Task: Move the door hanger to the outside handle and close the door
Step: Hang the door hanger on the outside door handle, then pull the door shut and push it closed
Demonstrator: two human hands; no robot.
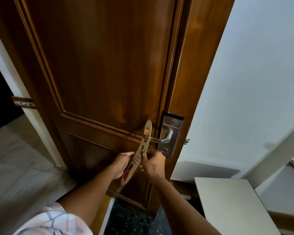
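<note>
A beige cardboard door hanger [139, 152] with a red mark near its lower end has its top hole around the silver lever handle [161, 139] of the brown wooden door [100, 73]. My left hand [121, 164] grips the hanger's left edge at mid-length. On the right edge, just below the lever, the fingers of my right hand [152, 162] pinch it. The card tilts toward me. The handle sits on a silver card-lock plate [172, 133] at the door's right edge. The door stands open, its edge facing me.
White wall [253, 82] lies to the right of the door. A white flat-topped surface [227, 200] stands low at the right. Pale tiled floor [15, 167] spreads to the left, and dark speckled floor [134, 221] lies below the door.
</note>
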